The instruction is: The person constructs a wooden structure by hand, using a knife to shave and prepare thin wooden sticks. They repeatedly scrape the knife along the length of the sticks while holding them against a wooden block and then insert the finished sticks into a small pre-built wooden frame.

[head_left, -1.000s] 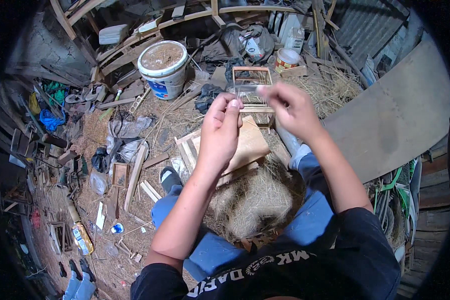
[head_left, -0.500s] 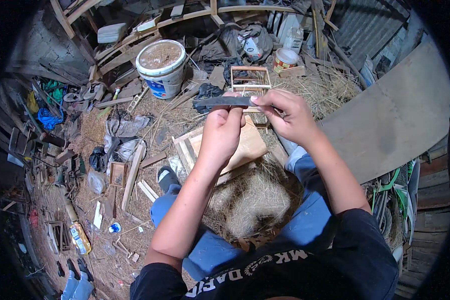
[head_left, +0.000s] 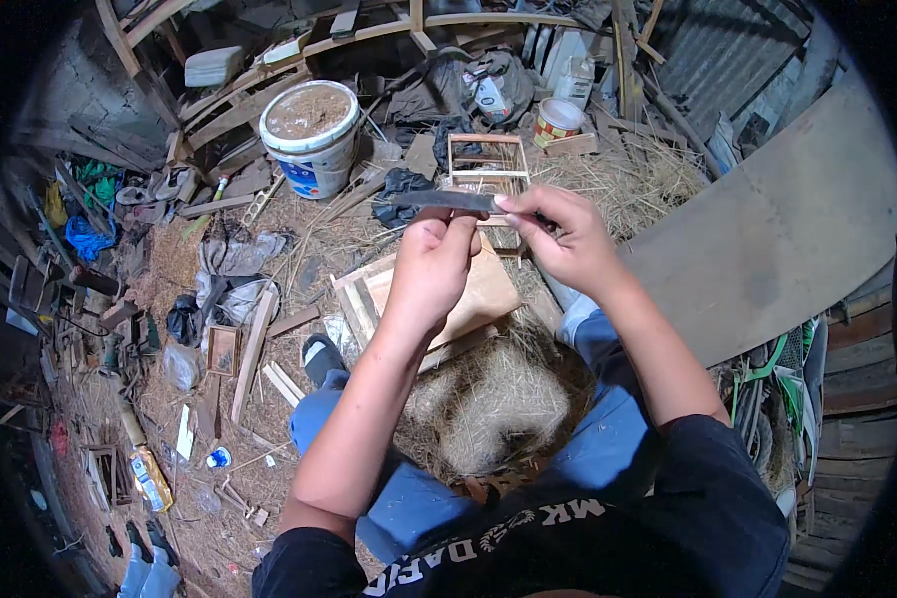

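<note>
A flat dark grey strip [head_left: 444,200], which looks like a blade, is held level in front of me between both hands. My left hand [head_left: 437,261] grips it from below near its middle, fingers curled behind it. At the strip's right end, the thumb and fingers of my right hand [head_left: 565,237] pinch it. Its left end sticks out free past my left hand. Beneath my hands is a pale wooden block or box [head_left: 476,289], partly hidden by my left forearm. Just beyond my hands stands a small slatted wooden frame [head_left: 488,152].
Between my knees lies a straw-covered lump [head_left: 503,414]. A white bucket [head_left: 311,140] full of brownish material stands at the far left, and a small red-and-white tub [head_left: 558,121] at the back. A large board [head_left: 767,234] leans on the right. Wood scraps [head_left: 255,357] litter the left floor.
The whole view has shifted slightly, so the surroundings sit a little further left. Both hands keep their hold on the dark strip with almost no change in grip.
</note>
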Demonstrator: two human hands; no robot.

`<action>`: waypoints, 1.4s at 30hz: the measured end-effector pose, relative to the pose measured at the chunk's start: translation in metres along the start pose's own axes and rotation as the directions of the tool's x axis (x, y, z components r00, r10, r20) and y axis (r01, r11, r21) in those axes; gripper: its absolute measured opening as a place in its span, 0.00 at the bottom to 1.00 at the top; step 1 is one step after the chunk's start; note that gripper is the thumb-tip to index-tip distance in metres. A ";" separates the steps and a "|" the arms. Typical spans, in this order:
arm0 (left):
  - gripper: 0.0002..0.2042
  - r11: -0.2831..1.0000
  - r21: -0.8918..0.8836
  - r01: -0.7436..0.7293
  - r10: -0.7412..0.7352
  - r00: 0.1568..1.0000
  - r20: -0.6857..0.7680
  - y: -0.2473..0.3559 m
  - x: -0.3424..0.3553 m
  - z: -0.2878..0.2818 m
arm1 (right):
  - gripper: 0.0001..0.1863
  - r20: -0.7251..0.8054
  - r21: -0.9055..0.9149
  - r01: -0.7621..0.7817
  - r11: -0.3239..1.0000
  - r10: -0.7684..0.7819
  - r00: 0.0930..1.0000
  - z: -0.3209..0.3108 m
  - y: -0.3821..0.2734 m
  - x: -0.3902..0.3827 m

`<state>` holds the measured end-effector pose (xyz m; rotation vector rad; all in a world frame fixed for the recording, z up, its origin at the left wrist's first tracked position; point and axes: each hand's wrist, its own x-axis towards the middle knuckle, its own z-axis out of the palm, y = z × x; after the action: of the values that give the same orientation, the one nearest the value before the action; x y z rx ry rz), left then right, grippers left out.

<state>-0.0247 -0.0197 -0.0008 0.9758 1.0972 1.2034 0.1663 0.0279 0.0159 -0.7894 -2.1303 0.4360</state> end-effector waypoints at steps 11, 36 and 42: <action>0.10 0.995 -0.097 -0.039 0.045 0.998 0.051 0.000 -0.001 0.002 | 0.10 -0.100 0.454 -0.443 0.773 0.539 0.837 0.008 0.041 0.001; 0.07 0.997 -0.044 0.061 -0.049 0.972 0.228 -0.033 0.132 -0.001 | 0.06 0.231 0.474 -0.702 0.531 0.695 0.681 0.007 0.128 0.079; 0.10 0.971 0.238 -0.023 -0.030 0.976 0.216 -0.038 0.147 -0.030 | 0.07 0.064 0.562 -0.657 0.502 0.766 0.639 -0.029 0.175 0.095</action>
<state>-0.0426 0.1220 -0.0608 1.2596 1.0831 0.9481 0.2112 0.2229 -0.0068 -1.2928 -1.2625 1.2897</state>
